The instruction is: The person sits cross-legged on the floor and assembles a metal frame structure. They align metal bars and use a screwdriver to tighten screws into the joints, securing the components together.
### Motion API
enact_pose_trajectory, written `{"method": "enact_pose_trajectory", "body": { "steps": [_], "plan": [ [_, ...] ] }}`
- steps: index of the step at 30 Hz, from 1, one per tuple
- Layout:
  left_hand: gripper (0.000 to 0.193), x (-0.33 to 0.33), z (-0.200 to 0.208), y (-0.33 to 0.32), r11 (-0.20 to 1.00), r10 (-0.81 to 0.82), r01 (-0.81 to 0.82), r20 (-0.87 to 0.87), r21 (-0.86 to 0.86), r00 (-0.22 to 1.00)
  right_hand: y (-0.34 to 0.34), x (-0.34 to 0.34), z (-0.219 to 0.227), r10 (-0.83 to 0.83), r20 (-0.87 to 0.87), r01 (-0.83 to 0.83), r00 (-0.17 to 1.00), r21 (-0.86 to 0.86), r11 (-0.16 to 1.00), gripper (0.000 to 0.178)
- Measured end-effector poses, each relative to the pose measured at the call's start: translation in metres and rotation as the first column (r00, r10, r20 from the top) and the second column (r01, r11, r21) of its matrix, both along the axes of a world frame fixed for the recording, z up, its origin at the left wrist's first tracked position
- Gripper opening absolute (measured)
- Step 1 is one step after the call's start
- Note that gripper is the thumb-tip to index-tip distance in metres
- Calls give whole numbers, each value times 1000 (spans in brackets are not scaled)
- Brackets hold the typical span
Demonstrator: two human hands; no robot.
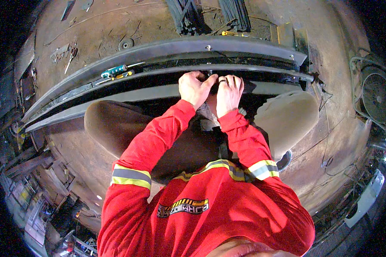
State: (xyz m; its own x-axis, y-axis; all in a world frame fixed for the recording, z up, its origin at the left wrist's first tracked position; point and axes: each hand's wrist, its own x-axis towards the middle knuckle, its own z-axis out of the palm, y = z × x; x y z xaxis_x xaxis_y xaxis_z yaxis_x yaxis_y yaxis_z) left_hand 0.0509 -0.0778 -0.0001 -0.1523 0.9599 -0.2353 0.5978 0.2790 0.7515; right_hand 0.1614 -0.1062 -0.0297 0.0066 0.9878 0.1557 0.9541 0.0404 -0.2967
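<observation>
My left fingers (198, 75) and right fingers (233, 79) are bent close together at the long grey bar (261, 67) in front of me; I can't tell what they pinch. If the bar tips, the blue screwdriver (114, 71) could roll off.

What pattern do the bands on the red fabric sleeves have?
Grey bands, edged yellow both sides; head view.
</observation>
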Motion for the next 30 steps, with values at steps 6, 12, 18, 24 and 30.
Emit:
{"method": "enact_pose_trajectory", "body": {
  "steps": [6, 12, 18, 24, 30],
  "plan": [
    [44, 0, -1, 3, 994, -37, 40, 33, -97, 999, -4, 8, -11, 44, -109, -39, 993, 46, 998, 15],
    [36, -9, -1, 3, 976, -149, 159, 79, -152, 986, -1, 2, -8, 96, 3, -96, 995, -17, 995, 13],
    [36, -3, -3, 0, 996, 18, -9, 102, -90, 995, 0, 0, -6, -31, -20, 32, 999, 23, 999, 13],
    [41, -1, 0, 1, 994, 5, 3, 72, -110, 997, 0, 5, -1, 64, -199, -37, 978, 138, 990, 9],
    [35, -8, -7, 1, 983, -157, 157, 4, -97, 988, -2, 9, -15, 105, -121, -101, 987, 40, 994, 12]
  ]
}}
